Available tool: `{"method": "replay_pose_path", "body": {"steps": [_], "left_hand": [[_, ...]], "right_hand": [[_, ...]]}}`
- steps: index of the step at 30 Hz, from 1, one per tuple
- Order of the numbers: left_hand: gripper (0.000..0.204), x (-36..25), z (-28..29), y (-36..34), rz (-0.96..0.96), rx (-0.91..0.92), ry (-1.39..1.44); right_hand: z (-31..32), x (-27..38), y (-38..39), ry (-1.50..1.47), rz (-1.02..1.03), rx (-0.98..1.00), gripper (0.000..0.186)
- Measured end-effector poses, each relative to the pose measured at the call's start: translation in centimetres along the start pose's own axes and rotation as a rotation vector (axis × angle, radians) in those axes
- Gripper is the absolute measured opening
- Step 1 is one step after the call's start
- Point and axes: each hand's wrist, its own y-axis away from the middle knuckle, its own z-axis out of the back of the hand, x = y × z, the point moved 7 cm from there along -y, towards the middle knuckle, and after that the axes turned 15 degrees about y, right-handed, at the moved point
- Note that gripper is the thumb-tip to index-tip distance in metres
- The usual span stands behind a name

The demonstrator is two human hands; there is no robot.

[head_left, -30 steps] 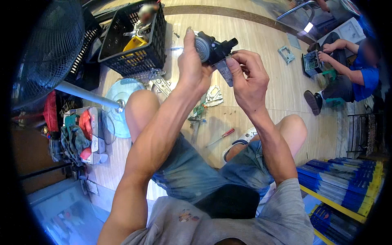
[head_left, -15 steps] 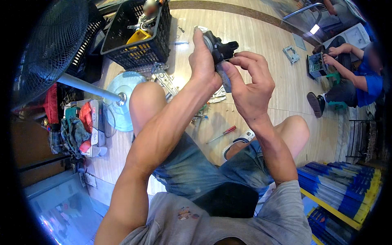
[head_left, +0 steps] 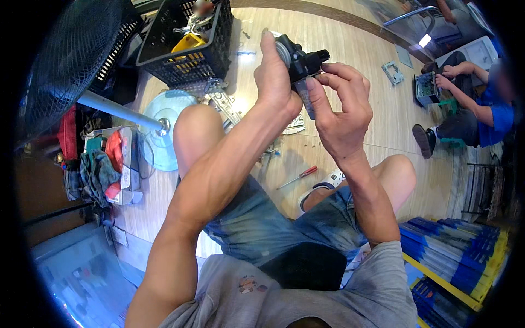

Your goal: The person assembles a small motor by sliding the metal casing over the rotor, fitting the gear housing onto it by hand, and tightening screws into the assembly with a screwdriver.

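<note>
Device (head_left: 298, 61) in both hands' fingers (head_left: 344, 73)

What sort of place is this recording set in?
Probably a small repair workshop: a screwdriver lies on the floor, a black crate holds mixed items, and a co-worker has both hands at an open boxy unit.
</note>
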Motion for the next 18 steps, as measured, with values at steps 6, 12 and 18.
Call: {"method": "replay_pose_path", "body": {"steps": [6,12,18], "left_hand": [[0.051,0.09,0.61,-0.67,0.016,0.022,0.029],[0.052,0.1,0.34,-0.39,0.004,0.022,0.028],[0.052,0.14,0.45,-0.74,-0.002,0.032,0.009]], "right_hand": [[-0.37,0.2,0.01,-0.013,0.017,0.038,0.015],[-0.3,-0.28,0.21,-0.042,-0.034,0.006,0.015],[-0.11,-0.05,0.15,-0.044,-0.058,0.005,0.015]]}}
